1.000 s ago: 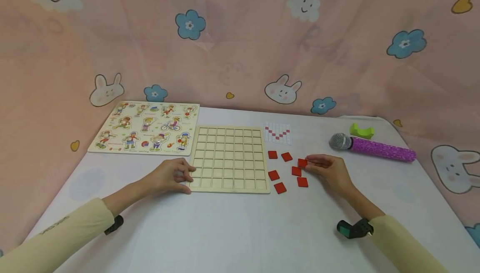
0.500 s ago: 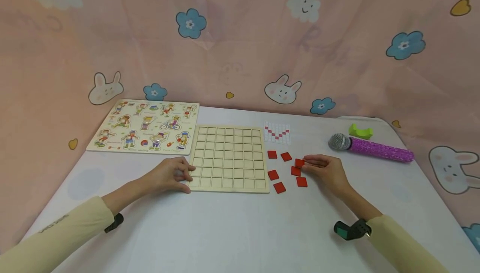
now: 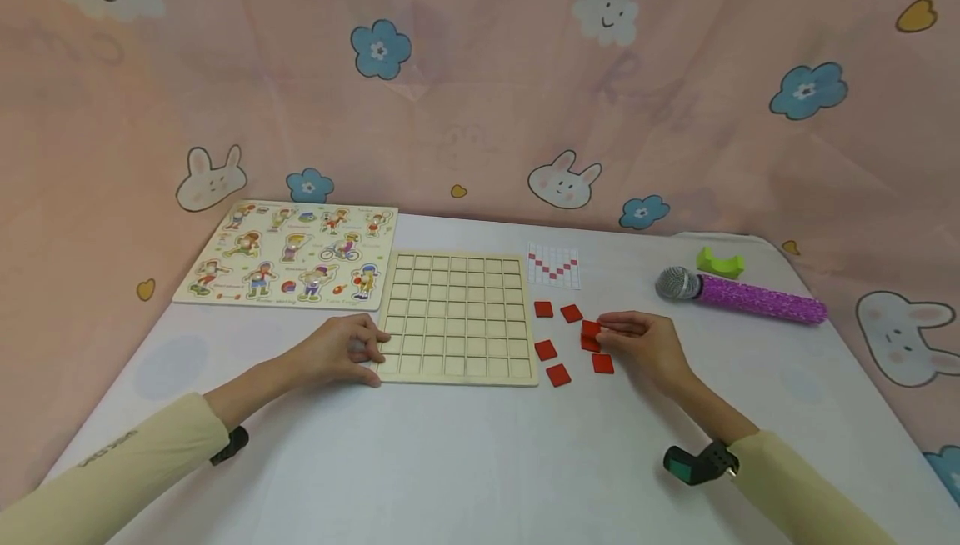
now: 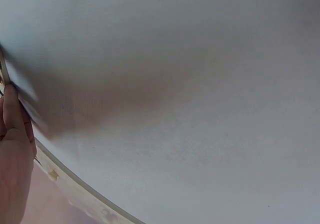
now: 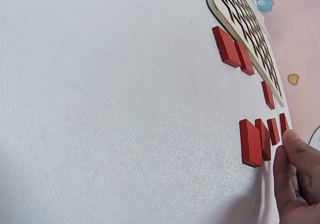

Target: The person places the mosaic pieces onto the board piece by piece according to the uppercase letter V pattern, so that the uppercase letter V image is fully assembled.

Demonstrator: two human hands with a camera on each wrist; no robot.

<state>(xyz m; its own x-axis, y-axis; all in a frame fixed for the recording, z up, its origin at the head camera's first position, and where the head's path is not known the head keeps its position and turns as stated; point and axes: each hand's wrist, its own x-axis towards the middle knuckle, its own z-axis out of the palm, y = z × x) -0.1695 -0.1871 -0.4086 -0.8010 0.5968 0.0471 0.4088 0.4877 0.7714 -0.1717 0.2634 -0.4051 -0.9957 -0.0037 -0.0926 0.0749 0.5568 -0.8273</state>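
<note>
The pale wooden grid board (image 3: 459,317) lies flat in the middle of the table. At its left edge my left hand (image 3: 341,351) holds it, bent fingers on the rim and thumb by the near corner; in the left wrist view only part of that hand (image 4: 12,154) shows. My right hand (image 3: 651,349) pinches a red square tile (image 3: 591,328) between thumb and fingertips, overlapping another red tile beneath it in the head view. Several more red tiles (image 3: 558,375) lie between the board and this hand. The right wrist view shows the pinching thumb and fingers (image 5: 300,151).
Behind the tiles lies a small pattern card (image 3: 553,266) with a red zigzag. A picture puzzle board (image 3: 292,255) sits at the back left. To the right are a purple microphone (image 3: 757,298) and a green curved block (image 3: 720,262). A pink printed cloth (image 3: 465,95) hangs behind.
My right hand has moved slightly left with the red tile, bringing it over the neighbouring tile. My left hand stays at the board's edge.
</note>
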